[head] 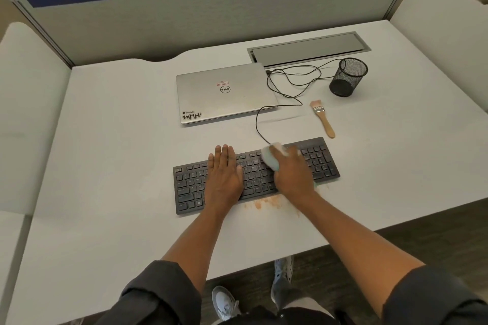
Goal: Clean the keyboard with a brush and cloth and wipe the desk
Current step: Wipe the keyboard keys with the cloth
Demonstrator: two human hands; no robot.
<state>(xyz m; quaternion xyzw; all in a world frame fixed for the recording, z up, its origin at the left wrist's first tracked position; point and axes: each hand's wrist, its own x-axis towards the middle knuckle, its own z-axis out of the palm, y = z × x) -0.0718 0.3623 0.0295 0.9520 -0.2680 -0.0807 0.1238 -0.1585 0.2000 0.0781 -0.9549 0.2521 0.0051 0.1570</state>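
Observation:
A black keyboard (320,159) lies near the front of the white desk (118,140). My left hand (224,174) rests flat on its left-middle keys, fingers straight. My right hand (291,171) grips a bunched pale cloth (270,157) and presses it onto the keys right of centre; the hand is blurred. A wooden-handled brush (322,117) lies on the desk behind the keyboard's right end, apart from both hands. Orange-brown crumbs (265,202) are scattered on the desk just in front of the keyboard.
A shut silver laptop (227,92) lies behind the keyboard, with a black cable (287,92) looping from it to the keyboard. A black mesh pen cup (348,76) stands at the back right, by a grey cable hatch (309,47). Grey partitions wall the desk.

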